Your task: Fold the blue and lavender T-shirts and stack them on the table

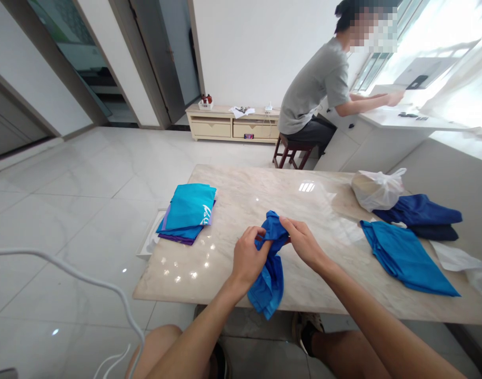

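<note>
A bunched blue cloth [269, 284] is held up between my two hands, near the front edge of the marble table [233, 189]. My left hand [249, 253] is closed round its upper part, fingers and thumb gripping the folds. On the other side, my right hand [302, 239] pinches the cloth's top with thumb and fingers. The lower end hangs past the table's front edge. What kind of cloth article it is, I cannot tell. To the left lies a stack of folded fabric [189, 208], turquoise with white lettering on top and purple beneath.
A folded blue cloth [407, 258], dark blue fabric [422, 213] and a tied white plastic bag [377, 189] lie at the table's right. A white cable [67, 267] crosses the left foreground. Beyond the table, a person [318, 79] sits on a stool [290, 150] at a white desk.
</note>
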The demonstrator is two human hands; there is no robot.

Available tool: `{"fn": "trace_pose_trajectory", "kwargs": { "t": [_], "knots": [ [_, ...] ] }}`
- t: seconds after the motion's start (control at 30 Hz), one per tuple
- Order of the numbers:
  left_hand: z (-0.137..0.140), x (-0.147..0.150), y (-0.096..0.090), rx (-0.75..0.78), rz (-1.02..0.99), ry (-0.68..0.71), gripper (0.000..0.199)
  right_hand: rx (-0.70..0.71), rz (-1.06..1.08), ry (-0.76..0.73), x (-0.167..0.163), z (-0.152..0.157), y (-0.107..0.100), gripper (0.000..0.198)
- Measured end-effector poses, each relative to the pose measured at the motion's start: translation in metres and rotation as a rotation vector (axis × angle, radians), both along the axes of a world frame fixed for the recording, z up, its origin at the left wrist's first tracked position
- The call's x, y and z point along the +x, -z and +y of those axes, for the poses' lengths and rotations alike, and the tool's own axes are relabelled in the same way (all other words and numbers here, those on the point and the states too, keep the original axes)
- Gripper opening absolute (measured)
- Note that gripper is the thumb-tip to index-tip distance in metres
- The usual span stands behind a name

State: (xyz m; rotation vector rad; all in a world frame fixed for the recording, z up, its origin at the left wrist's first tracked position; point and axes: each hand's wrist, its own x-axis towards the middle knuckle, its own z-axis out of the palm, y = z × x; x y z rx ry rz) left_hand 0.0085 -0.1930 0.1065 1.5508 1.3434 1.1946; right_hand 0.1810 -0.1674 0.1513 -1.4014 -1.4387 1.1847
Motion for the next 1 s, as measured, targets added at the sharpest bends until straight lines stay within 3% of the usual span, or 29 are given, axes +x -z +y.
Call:
{"fn": "trace_pose_trajectory", "kwargs": {
  "t": [0.1,0.27,0.5,0.63,0.83,1.0],
  "knots": [
    [0.007,-0.003,0.002,-0.099,-0.142,-0.004,0.010,-0.050,0.109,-0.049,-0.002,-0.001,-0.005,0.063],
    [0.012,-0.004,0.006,-0.135,-0.318,0.002,0.016,-0.017,0.044,-0.073,-0.005,-0.001,-0.002,0.055],
    [0.007,-0.007,0.001,-0.061,-0.169,0.095,0.030,0.103,-0.193,-0.045,-0.005,-0.002,0.010,0.053],
    [0.007,-0.007,0.000,-0.050,-0.168,0.163,0.032,0.163,-0.225,-0.082,-0.001,-0.002,0.009,0.040],
    [0.016,-0.010,0.005,-0.053,-0.142,0.042,0.029,0.154,-0.252,-0.118,0.008,0.001,0.002,0.042],
    [0.027,-0.022,0.007,-0.098,-0.247,-0.079,0.026,0.153,-0.264,0.043,0.019,0.009,0.005,0.049]
  ]
}}
